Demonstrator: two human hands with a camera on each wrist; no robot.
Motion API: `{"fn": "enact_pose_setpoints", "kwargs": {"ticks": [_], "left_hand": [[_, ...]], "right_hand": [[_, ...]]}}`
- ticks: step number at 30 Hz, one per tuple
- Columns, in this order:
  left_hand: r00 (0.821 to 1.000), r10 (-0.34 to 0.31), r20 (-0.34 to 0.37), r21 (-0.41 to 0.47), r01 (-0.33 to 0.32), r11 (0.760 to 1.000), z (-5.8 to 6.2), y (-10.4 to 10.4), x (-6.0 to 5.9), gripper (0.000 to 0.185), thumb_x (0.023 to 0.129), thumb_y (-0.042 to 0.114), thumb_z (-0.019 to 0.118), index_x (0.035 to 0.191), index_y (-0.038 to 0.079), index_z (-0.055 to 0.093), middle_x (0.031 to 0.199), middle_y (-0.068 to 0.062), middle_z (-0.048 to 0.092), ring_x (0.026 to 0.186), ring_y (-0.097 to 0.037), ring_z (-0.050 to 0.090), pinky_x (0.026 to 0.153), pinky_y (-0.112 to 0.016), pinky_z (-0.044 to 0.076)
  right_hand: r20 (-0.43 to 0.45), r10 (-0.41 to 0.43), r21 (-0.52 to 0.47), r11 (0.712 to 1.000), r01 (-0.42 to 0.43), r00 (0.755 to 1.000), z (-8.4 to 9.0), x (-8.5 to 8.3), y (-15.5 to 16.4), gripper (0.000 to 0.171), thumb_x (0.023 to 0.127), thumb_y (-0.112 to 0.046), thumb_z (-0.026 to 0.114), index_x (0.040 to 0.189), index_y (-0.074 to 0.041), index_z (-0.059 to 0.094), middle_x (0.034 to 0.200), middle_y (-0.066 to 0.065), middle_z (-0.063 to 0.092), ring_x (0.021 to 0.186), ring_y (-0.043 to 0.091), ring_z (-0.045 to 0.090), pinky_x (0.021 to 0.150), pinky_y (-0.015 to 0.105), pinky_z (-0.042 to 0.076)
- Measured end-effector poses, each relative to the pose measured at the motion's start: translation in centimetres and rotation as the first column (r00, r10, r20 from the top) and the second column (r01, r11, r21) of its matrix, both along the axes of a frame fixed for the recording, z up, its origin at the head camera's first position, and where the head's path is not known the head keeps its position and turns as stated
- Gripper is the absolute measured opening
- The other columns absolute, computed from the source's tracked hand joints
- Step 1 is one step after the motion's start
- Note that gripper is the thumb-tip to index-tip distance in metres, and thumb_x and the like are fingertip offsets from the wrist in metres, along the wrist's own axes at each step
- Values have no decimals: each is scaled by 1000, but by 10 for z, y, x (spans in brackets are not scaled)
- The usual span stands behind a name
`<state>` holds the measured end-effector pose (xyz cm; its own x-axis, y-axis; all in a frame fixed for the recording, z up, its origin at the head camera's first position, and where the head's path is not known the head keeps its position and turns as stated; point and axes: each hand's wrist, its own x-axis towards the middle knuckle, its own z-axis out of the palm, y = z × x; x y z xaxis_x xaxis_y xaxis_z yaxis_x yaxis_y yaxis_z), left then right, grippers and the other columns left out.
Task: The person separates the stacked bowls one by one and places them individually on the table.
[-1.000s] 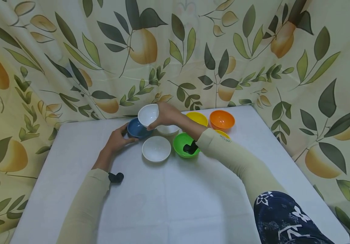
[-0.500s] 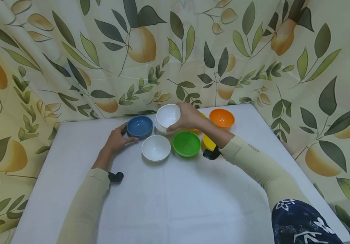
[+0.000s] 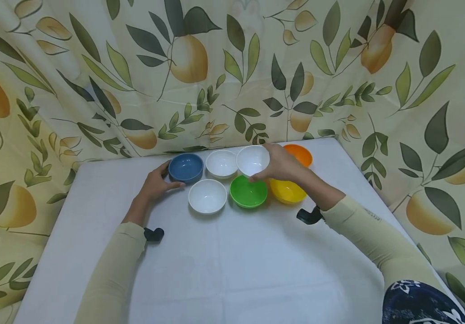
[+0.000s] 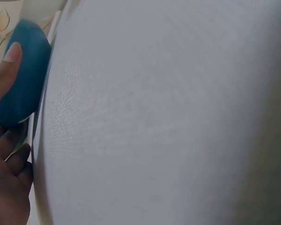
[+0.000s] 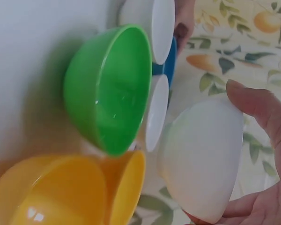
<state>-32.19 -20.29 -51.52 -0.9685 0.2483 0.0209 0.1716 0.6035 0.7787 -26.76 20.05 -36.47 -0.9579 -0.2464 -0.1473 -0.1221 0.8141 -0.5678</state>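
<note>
My left hand (image 3: pixel 153 185) grips the blue bowl (image 3: pixel 185 168) at the back left, thumb on its near side. In the left wrist view the thumb presses the blue bowl's (image 4: pixel 25 70) wall. My right hand (image 3: pixel 281 164) holds a white bowl (image 3: pixel 253 159) by its right side, raised behind the green bowl (image 3: pixel 248 191). The right wrist view shows the held white bowl (image 5: pixel 203 154) between thumb and fingers, above the others. Two more white bowls stand nearby, one at the back (image 3: pixel 221 163) and one in front (image 3: pixel 207 196).
A yellow bowl (image 3: pixel 288 191) stands right of the green one, with an orange bowl (image 3: pixel 298 155) behind, partly covered by the right hand. Another yellow bowl (image 5: pixel 129 190) shows in the right wrist view. White cloth (image 3: pixel 224 261) covers the table; a patterned curtain (image 3: pixel 232 67) hangs behind.
My right hand has carried the white bowl rightward, from over the blue bowl, past the back white bowl, to behind the green bowl. The left hand stays at the blue bowl.
</note>
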Motion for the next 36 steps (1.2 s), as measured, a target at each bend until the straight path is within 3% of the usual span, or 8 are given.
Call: {"fn": "enact_pose_setpoints", "kwargs": {"ticks": [4,11,16,28,36], "left_hand": [[1000,6,10,19,-6,1000,-1,3,-1,110,81,36,94,165,4,31,166,-21,35,153,-40,34,125,-50,29],[1000,12,21,22,-13,1000,1,5,-1,115,81,36,94,166,1,25,167,-24,31,153,-41,32,125,-50,30],[1000,13,27,34,-14,999,-1,7,-2,119,80,35,94,166,0,20,169,-25,27,154,-42,29,125,-49,30],[999,34,22,60,-35,998,2,10,-1,113,79,35,95,164,3,30,166,-23,33,154,-40,30,125,-49,30],[999,47,21,75,-49,996,-1,9,0,110,79,38,95,163,6,34,166,-21,35,154,-39,31,125,-49,30]], "right_hand": [[9,-51,7,999,51,999,1,8,23,122,74,-40,96,160,10,25,148,28,49,128,43,52,107,58,51],[-23,-128,30,991,129,991,6,18,53,110,75,-38,95,154,10,36,142,31,53,124,47,54,101,61,54],[0,-197,44,980,197,980,4,27,77,113,76,-44,94,154,11,33,142,33,50,123,51,52,98,62,56],[-6,-346,5,938,346,938,-11,46,135,110,79,-36,93,151,18,30,144,41,43,122,57,46,99,71,51],[44,-405,17,914,404,913,-31,52,152,108,80,-33,93,150,19,29,143,43,41,121,58,44,101,71,49]]}}
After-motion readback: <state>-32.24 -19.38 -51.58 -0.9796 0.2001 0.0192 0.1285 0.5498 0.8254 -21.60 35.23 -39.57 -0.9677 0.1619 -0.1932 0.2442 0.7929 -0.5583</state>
